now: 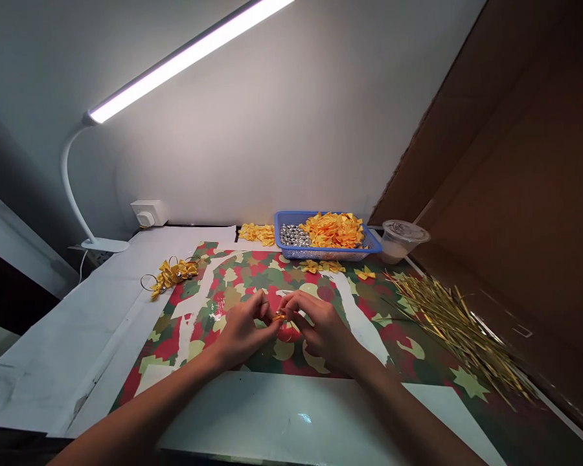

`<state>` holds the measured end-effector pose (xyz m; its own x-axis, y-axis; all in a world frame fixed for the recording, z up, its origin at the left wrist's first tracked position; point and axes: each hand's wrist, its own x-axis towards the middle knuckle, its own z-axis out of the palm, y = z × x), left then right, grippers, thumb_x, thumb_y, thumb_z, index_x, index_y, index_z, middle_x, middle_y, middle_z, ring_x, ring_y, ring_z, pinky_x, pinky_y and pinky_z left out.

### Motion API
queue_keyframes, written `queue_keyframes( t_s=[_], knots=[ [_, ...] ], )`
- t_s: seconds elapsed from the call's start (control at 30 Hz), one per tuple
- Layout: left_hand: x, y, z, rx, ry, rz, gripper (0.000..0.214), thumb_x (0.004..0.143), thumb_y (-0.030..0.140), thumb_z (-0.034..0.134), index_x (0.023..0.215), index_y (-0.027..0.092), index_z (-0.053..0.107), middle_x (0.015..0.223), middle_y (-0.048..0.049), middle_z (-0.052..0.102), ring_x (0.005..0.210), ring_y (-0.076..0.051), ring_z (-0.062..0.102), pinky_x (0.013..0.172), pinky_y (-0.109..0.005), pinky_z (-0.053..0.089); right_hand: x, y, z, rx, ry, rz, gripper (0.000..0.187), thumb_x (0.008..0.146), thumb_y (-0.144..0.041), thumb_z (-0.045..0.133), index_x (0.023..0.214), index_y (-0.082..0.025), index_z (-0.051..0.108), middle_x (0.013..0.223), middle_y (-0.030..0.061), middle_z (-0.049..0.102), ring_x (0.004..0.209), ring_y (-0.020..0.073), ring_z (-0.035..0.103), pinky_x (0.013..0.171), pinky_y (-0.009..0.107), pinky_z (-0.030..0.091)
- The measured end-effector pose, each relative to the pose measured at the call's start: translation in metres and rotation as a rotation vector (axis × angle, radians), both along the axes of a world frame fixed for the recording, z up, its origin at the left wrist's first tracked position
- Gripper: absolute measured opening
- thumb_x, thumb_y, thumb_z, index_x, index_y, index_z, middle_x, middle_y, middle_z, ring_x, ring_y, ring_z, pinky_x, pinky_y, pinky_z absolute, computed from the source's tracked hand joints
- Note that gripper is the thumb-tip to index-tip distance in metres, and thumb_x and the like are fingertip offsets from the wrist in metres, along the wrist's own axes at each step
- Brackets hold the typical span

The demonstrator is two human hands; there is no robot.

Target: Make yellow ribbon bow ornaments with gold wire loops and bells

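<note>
My left hand (245,330) and my right hand (320,327) meet over the middle of a red, green and cream patterned sheet (214,304). Their fingertips pinch a small yellow ribbon bow (278,316) between them, both hands closed on it. A finished cluster of yellow bows with gold loops and silver bells (171,274) lies at the sheet's left edge. A heap of thin gold wire ties (459,320) lies to the right of my right hand.
A blue basket (291,254) at the back holds orange-yellow bows (334,229) and silver bells (294,234). Loose bows (257,233) lie beside it. A lidded plastic cup (401,239) stands at its right. A white desk lamp (100,244) and wall socket (148,213) are back left; a brown cardboard wall (515,194) rises on the right.
</note>
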<state>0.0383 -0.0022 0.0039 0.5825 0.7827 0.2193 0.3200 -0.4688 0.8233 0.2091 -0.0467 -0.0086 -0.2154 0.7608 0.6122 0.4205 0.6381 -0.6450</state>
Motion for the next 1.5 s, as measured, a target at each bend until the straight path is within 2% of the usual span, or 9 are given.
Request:
queue_keyframes(
  t_s=[0.27, 0.67, 0.8, 0.93, 1.07, 1.17, 1.3, 1.5],
  knots=[
    [0.002, -0.004, 0.004, 0.005, 0.014, -0.015, 0.029, 0.074, 0.03, 0.054, 0.065, 0.022, 0.027, 0.057, 0.007, 0.044, 0.052, -0.009, 0.039, 0.05, -0.022, 0.031, 0.001, 0.001, -0.003, -0.004, -0.035, -0.023, 0.018, 0.088, -0.009, 0.044, 0.076, -0.023, 0.043, 0.077, 0.003, 0.061, 0.068, 0.0165, 0.059, 0.061, 0.026, 0.046],
    [-0.002, 0.003, -0.001, 0.014, -0.023, -0.029, 0.029, 0.077, 0.026, 0.056, 0.067, 0.022, 0.029, 0.06, 0.0077, 0.039, 0.055, -0.009, 0.04, 0.052, -0.022, 0.033, 0.006, -0.002, 0.001, -0.038, -0.046, -0.049, 0.017, 0.086, -0.01, 0.042, 0.076, -0.023, 0.042, 0.078, 0.0025, 0.059, 0.069, 0.0157, 0.057, 0.062, 0.026, 0.047],
    [-0.002, 0.002, 0.0, -0.024, -0.05, -0.038, 0.031, 0.077, 0.026, 0.057, 0.067, 0.022, 0.028, 0.061, 0.0072, 0.04, 0.056, -0.009, 0.04, 0.053, -0.022, 0.034, 0.006, -0.002, 0.004, -0.23, 0.123, -0.069, 0.014, 0.086, -0.02, 0.048, 0.075, -0.023, 0.04, 0.079, 0.002, 0.057, 0.072, 0.0162, 0.057, 0.068, 0.03, 0.048],
    [-0.002, 0.001, 0.0, -0.021, -0.052, -0.04, 0.032, 0.077, 0.027, 0.058, 0.067, 0.022, 0.028, 0.06, 0.007, 0.042, 0.056, -0.009, 0.041, 0.053, -0.023, 0.035, 0.003, 0.001, 0.009, -0.496, 0.452, 0.033, 0.033, 0.083, -0.044, 0.06, 0.071, -0.023, 0.037, 0.076, -0.0003, 0.053, 0.071, 0.0152, 0.057, 0.07, 0.031, 0.05],
    [-0.002, 0.001, 0.001, -0.045, -0.043, -0.035, 0.033, 0.078, 0.028, 0.057, 0.067, 0.022, 0.026, 0.062, 0.0055, 0.047, 0.057, -0.01, 0.044, 0.055, -0.024, 0.037, 0.003, 0.001, 0.013, -0.587, 0.589, 0.126, 0.044, 0.075, -0.051, 0.069, 0.068, -0.022, 0.036, 0.076, -0.0021, 0.053, 0.072, 0.0139, 0.056, 0.071, 0.03, 0.049],
    [-0.002, 0.001, 0.001, -0.062, -0.055, -0.032, 0.034, 0.077, 0.028, 0.057, 0.067, 0.023, 0.025, 0.062, 0.0052, 0.048, 0.057, -0.011, 0.045, 0.056, -0.025, 0.038, 0.005, -0.004, 0.018, -0.645, 0.56, 0.13, 0.043, 0.075, -0.05, 0.069, 0.068, -0.022, 0.037, 0.075, -0.0025, 0.054, 0.068, 0.012, 0.053, 0.065, 0.026, 0.047],
    [-0.002, 0.002, -0.001, -0.069, -0.062, -0.026, 0.033, 0.077, 0.027, 0.057, 0.068, 0.023, 0.025, 0.064, 0.0041, 0.052, 0.059, -0.011, 0.048, 0.057, -0.025, 0.039, 0.008, -0.008, 0.024, -0.729, 0.459, 0.085, 0.033, 0.077, -0.046, 0.068, 0.076, -0.021, 0.046, 0.076, -0.0024, 0.054, 0.061, 0.0104, 0.051, 0.052, 0.022, 0.043],
    [-0.002, 0.0, 0.0, -0.038, -0.046, -0.032, 0.033, 0.077, 0.027, 0.056, 0.068, 0.023, 0.025, 0.064, 0.0032, 0.054, 0.059, -0.012, 0.049, 0.057, -0.025, 0.039, 0.009, -0.006, 0.019, -0.637, 0.276, -0.016, 0.015, 0.079, -0.033, 0.064, 0.08, -0.02, 0.057, 0.075, 0.0001, 0.058, 0.061, 0.0128, 0.053, 0.044, 0.022, 0.041]
  ],
)
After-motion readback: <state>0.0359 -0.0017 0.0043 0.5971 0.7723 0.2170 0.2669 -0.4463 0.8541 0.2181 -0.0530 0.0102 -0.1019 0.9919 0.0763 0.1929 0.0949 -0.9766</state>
